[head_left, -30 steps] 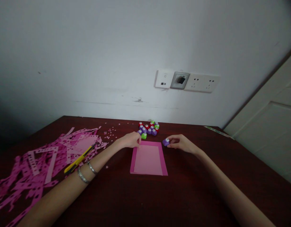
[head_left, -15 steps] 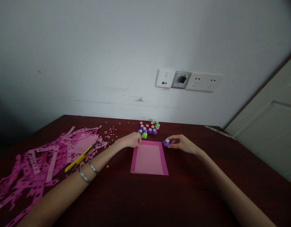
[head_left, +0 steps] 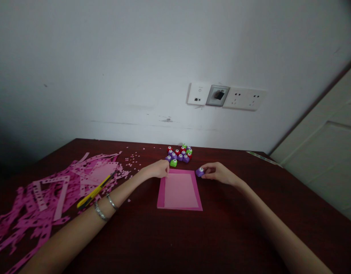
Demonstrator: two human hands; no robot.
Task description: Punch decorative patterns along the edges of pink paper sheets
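My left hand (head_left: 160,168) is closed, its fingertips at the top left corner of a light pink paper sheet (head_left: 181,191). That sheet lies on a slightly larger dark pink sheet (head_left: 161,196), whose edges show along its top and sides. Between the thumb and fingers of my right hand (head_left: 217,172) is a small purple craft punch (head_left: 200,172) with a white top. It is just beside the sheets' top right corner. Behind the paper sits a cluster of several similar punches in purple, red and green, the green punch (head_left: 173,163) nearest to my left hand.
Punched pink paper strips (head_left: 50,194) are heaped on the left of the dark red table (head_left: 175,243). A yellow utility knife (head_left: 92,194) lies on them, near my left forearm. Tiny paper cutouts (head_left: 132,160) are scattered behind. A ruler-like strip (head_left: 262,158) lies at the back right.
The light pink sheet has shifted slightly to the right on the dark pink one, so the left border is wider. Both hands have stayed nearly in place.
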